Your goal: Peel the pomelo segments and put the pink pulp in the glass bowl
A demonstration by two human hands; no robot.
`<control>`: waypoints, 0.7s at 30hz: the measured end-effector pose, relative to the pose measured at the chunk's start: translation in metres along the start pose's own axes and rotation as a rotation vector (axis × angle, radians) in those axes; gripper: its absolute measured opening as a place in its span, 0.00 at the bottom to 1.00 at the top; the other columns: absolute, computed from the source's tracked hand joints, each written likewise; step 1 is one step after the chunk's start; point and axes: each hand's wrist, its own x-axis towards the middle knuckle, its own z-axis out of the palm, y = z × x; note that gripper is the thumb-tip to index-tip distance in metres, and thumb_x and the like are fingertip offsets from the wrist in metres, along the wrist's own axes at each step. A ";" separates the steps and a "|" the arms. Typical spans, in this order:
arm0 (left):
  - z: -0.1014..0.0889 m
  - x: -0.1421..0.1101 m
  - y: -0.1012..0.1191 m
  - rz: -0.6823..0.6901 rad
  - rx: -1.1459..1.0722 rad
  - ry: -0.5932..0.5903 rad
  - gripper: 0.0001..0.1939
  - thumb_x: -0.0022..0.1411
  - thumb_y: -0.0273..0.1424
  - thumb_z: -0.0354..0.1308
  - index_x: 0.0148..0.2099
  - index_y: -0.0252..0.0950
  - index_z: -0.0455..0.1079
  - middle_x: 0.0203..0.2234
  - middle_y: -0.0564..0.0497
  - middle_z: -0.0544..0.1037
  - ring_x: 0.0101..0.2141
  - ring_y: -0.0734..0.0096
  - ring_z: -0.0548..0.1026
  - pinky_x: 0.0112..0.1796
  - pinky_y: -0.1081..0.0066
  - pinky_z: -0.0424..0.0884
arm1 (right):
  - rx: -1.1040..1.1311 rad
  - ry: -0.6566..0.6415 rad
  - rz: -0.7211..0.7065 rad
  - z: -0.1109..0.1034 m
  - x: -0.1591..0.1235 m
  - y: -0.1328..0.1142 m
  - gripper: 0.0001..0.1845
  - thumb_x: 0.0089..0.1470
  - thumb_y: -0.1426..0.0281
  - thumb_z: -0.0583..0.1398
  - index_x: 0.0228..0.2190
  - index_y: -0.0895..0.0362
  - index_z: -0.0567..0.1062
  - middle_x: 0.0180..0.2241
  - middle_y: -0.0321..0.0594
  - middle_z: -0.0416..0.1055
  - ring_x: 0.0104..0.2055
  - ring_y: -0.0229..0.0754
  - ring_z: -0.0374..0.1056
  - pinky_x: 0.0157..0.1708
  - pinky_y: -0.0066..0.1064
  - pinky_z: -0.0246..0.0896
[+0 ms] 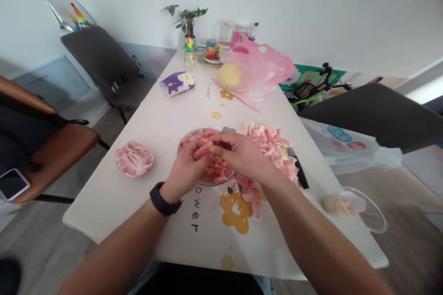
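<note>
My left hand (187, 168), with a black watch on the wrist, and my right hand (242, 154) meet over a glass bowl (183, 144) of pink pomelo flesh. Both hands are closed on a pink pomelo segment (204, 150) between the fingers. A pile of pink pomelo peel and membrane (273, 147) lies just right of the bowl. A peeled pomelo half (134, 158) rests on the white table (162, 120) to the left of my hands.
A pink plastic bag (256, 71) with a yellow fruit, a purple tissue pack (177, 83), a plant and a fruit plate stand at the far end. A glass lid (360, 209) lies at the right edge. Chairs flank the table; a phone (12, 183) lies on the left chair.
</note>
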 end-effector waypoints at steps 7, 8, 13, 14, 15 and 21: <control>0.002 0.001 -0.008 0.014 -0.127 0.054 0.12 0.60 0.37 0.70 0.42 0.37 0.75 0.35 0.49 0.80 0.34 0.67 0.77 0.37 0.67 0.74 | -0.080 0.361 -0.024 0.027 -0.006 0.007 0.04 0.62 0.71 0.63 0.38 0.53 0.79 0.43 0.44 0.78 0.47 0.48 0.73 0.50 0.42 0.67; 0.002 0.001 -0.008 0.003 -0.159 0.056 0.13 0.60 0.37 0.71 0.42 0.37 0.75 0.34 0.49 0.80 0.35 0.66 0.77 0.37 0.66 0.74 | -0.020 0.421 0.008 0.029 -0.006 0.008 0.03 0.62 0.69 0.63 0.38 0.53 0.78 0.42 0.43 0.78 0.46 0.47 0.73 0.49 0.41 0.68; 0.005 0.000 -0.002 -0.060 -0.387 0.066 0.14 0.58 0.36 0.73 0.44 0.38 0.76 0.31 0.52 0.79 0.33 0.67 0.77 0.36 0.68 0.75 | 0.563 0.485 0.264 0.022 0.000 0.016 0.15 0.61 0.55 0.64 0.41 0.52 0.77 0.34 0.36 0.75 0.31 0.39 0.68 0.32 0.33 0.66; 0.005 0.000 0.000 -0.064 -0.435 0.071 0.14 0.57 0.35 0.74 0.43 0.38 0.76 0.29 0.53 0.78 0.32 0.69 0.76 0.35 0.69 0.74 | 0.665 0.445 0.288 0.019 0.001 0.017 0.16 0.59 0.54 0.66 0.40 0.53 0.77 0.34 0.36 0.74 0.30 0.38 0.68 0.31 0.32 0.65; 0.005 0.000 0.003 -0.066 -0.478 0.075 0.14 0.56 0.35 0.74 0.42 0.38 0.76 0.28 0.54 0.77 0.29 0.71 0.74 0.32 0.71 0.72 | 0.736 0.408 0.302 0.016 0.002 0.018 0.17 0.57 0.54 0.67 0.39 0.53 0.77 0.34 0.36 0.74 0.31 0.38 0.68 0.30 0.32 0.64; 0.001 0.006 0.013 -0.160 -0.695 -0.028 0.09 0.55 0.31 0.70 0.37 0.35 0.76 0.25 0.54 0.75 0.21 0.80 0.62 0.20 0.77 0.53 | 0.177 0.323 0.307 0.011 0.005 0.023 0.11 0.61 0.59 0.64 0.39 0.53 0.81 0.34 0.38 0.76 0.35 0.43 0.71 0.39 0.38 0.67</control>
